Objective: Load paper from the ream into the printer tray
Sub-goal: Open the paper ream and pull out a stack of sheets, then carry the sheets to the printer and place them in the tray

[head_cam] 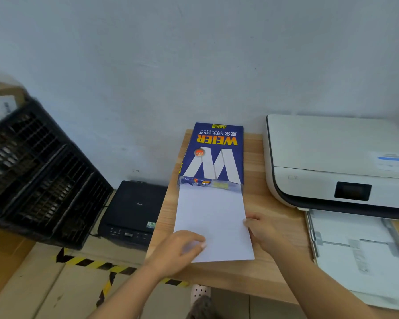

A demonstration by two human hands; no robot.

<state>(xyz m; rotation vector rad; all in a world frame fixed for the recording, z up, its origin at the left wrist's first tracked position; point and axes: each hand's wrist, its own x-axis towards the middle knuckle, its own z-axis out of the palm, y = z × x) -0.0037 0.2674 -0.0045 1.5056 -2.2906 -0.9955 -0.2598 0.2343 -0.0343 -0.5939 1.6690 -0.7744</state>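
- Your left hand (182, 247) and right hand (262, 233) grip the paper (211, 215) by its side edges, half out of the ream (213, 155) beyond them.
- Right of your right hand: table (276, 203), then the open tray (355, 245).
- Ream reads "WEIER copy paper".

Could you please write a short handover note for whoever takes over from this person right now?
Left hand: lies over the near left corner of the paper stack, fingers on top; thumb hidden.
Right hand: pinches the stack's right edge, thumb on top.
Things: the stack sticks partly out of the opened ream on the wooden table; the printer stands to the right, its tray pulled out.
Done: ream opened, tray out, stack partly drawn.
Left: pull the stack free, lay it in the tray, push the tray in.
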